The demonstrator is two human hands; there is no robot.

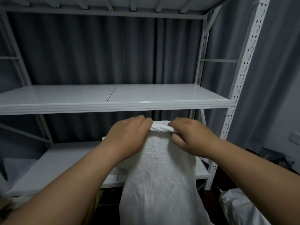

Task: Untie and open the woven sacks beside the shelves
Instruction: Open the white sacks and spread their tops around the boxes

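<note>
White woven sack (157, 176) stands upright in front of the shelving unit (113, 103), centre-bottom of view, its body crinkled and widening toward the bottom edge. The top of the sack is bunched into a rolled rim that reaches up to just below the middle shelf board.

Left hand (128, 135) grips the left end of that rolled top: fingers curled over the far side, knuckles up, fabric pinched under them. Right hand (191, 137) grips the right end of the same rim: fingers curled over the top, thumb (177, 140) tucked under against the front of the fabric. The two hands sit near each other with a short stretch of rolled fabric showing between them. Both forearms come in from the bottom corners. Cannot tell if a tie or string is on the sack; the hands cover that part.

Shelving unit is white metal, with a perforated upright post (243, 75) on the right side. The sack's upper part overlaps the lower shelf board (65, 159) in view. Grey curtain (97, 51) hangs behind the shelves.

Second white sack (240, 207) lies at bottom right, apart from the held one. A dark bag (274, 158) sits above it at the right edge. Left edge shows another pale bundle (14, 166), blurred.
</note>
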